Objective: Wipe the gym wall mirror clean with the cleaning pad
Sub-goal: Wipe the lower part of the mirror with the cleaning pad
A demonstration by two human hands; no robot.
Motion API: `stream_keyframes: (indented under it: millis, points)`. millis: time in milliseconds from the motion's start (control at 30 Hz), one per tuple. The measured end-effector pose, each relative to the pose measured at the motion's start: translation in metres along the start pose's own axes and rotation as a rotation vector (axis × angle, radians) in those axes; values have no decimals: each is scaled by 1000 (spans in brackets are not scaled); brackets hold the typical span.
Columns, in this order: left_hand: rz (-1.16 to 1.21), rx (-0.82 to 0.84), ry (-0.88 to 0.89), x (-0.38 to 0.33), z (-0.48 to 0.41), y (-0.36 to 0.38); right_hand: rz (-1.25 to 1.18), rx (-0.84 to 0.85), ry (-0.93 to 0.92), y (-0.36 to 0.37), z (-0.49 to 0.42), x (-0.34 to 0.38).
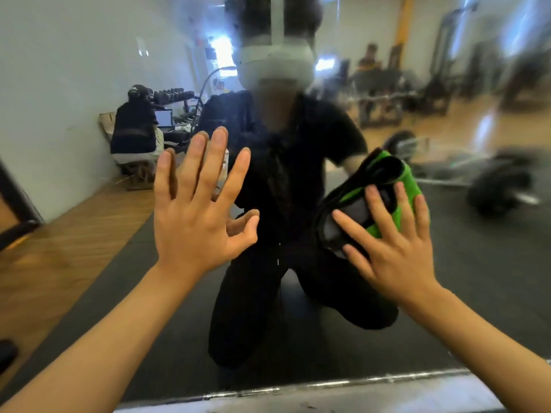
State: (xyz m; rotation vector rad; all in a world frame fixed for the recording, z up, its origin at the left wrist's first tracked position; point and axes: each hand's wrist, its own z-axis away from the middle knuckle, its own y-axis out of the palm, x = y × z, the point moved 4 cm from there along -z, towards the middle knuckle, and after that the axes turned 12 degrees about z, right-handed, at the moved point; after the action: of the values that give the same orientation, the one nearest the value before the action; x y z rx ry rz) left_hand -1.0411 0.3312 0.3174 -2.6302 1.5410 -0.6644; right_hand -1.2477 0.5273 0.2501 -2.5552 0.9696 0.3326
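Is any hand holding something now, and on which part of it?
The right hand presses the cleaning pad flat against the mirror, fingers straight on its back. The left hand holds nothing.

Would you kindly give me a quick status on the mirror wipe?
Left hand open, flat at mirror. Right hand open, pressing green pad on glass. Nothing in the way.

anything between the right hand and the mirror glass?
Yes. In the head view the green and black cleaning pad lies between the right hand and the mirror, straight fingers spread over it. The left hand has nothing under it.
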Motion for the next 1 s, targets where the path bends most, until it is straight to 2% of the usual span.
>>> stream_keyframes:
  millis: [100,200,267,367,433,500,600,700,800,900,1000]
  points:
    - [-5,4,-4,1,0,0,-15,54,207,-3,8,-42]
    - [-7,9,-1,1,1,0,-67,56,456,-11,-27,-11]
    - [-5,9,1,0,1,-1,-92,35,396,-17,-55,37]
    - [-10,28,10,0,1,-3,-103,15,146,-17,-63,82]
    - [-12,33,14,0,1,-3,-56,7,-15,-12,-43,73]
    - [-2,26,12,1,1,-2,-2,10,-102,-2,-7,43]
    - [-5,21,13,2,2,0,59,47,-92,7,44,-23]
    - [-15,19,12,0,2,1,66,93,-32,4,47,-56]
    - [-13,20,9,2,2,1,18,83,129,-4,0,-27]
    - [-6,20,4,2,3,1,-28,20,192,-11,-43,19]
    - [0,19,8,0,2,1,-26,-3,71,-9,-37,24]
